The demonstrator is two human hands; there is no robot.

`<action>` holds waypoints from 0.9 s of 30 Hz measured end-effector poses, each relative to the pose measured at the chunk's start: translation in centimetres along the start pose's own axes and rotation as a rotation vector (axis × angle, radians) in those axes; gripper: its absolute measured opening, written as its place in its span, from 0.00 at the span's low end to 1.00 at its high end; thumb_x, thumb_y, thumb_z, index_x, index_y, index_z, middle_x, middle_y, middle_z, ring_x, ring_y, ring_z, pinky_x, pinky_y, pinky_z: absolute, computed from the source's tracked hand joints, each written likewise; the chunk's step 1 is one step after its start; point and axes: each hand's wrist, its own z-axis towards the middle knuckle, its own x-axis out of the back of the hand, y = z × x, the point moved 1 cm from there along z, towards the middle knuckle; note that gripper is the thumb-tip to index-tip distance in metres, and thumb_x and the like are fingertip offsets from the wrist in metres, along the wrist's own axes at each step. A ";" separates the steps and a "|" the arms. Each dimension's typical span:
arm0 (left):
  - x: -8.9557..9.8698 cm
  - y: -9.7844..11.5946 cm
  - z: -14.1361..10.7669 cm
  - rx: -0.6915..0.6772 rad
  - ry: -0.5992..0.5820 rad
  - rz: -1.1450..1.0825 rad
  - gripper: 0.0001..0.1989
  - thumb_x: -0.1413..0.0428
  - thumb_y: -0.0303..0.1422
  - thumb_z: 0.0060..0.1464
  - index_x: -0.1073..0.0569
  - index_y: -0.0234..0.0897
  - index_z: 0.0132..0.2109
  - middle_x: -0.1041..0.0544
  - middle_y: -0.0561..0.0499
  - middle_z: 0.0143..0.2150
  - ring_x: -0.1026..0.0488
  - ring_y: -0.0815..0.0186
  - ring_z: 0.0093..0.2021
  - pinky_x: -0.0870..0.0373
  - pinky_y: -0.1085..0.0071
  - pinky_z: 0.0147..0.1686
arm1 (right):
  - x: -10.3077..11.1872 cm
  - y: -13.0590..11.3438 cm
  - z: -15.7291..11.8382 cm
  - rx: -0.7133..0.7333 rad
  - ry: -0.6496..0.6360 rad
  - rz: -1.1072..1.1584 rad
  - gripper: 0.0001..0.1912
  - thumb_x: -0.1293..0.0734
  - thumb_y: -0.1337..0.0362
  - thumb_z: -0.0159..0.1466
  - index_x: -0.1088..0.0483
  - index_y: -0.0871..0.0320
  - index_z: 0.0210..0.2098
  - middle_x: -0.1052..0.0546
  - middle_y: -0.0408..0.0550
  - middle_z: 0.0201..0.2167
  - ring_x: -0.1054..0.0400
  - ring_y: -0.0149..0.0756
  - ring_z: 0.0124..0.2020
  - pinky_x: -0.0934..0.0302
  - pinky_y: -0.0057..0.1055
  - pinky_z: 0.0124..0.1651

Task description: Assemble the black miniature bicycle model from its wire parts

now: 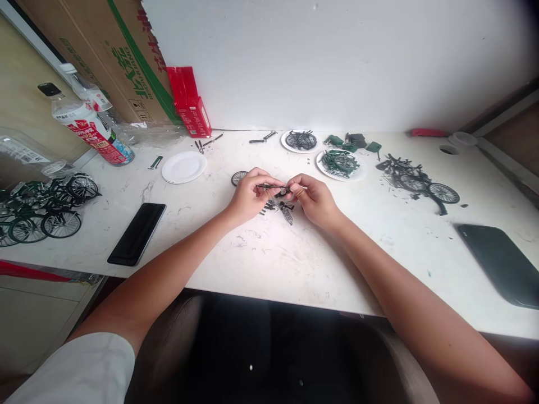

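Near the front of the desk, small loose parts lie just under 2 bent hands, forearms converging. The left hand and right hand equally flank a thin dark piece, its long axis crosswise, each grip pinching 1 end. Beyond: a spoked wheel, then 2 laden plates.

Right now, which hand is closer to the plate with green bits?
Right. The right hand is just in front of the plate, slightly leftward; the left hand is farther left.
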 end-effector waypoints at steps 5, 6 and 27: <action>0.0 -0.4 0.0 -0.011 -0.036 0.008 0.10 0.37 0.39 0.63 0.15 0.40 0.47 0.21 0.46 0.44 0.23 0.66 0.39 0.30 0.71 0.33 | 0.1 0.1 0.0 0.009 0.002 -0.014 0.27 0.33 0.35 0.69 0.29 0.54 0.38 0.22 0.47 0.31 0.29 0.38 0.34 0.34 0.36 0.40; 0.0 -0.5 0.0 -0.006 -0.045 0.015 0.11 0.37 0.39 0.64 0.15 0.39 0.47 0.20 0.46 0.43 0.24 0.66 0.38 0.30 0.71 0.32 | 0.1 0.1 0.0 0.008 0.002 -0.019 0.27 0.34 0.35 0.69 0.29 0.54 0.38 0.22 0.47 0.31 0.30 0.38 0.33 0.34 0.36 0.40; -0.2 1.4 -0.8 -0.059 -0.089 0.089 0.13 0.32 0.40 0.57 0.22 0.38 0.43 0.18 0.50 0.36 0.21 0.67 0.34 0.24 0.69 0.38 | 0.3 0.5 0.2 0.038 -0.077 -0.059 0.28 0.34 0.35 0.68 0.27 0.55 0.37 0.23 0.47 0.31 0.31 0.39 0.34 0.37 0.36 0.41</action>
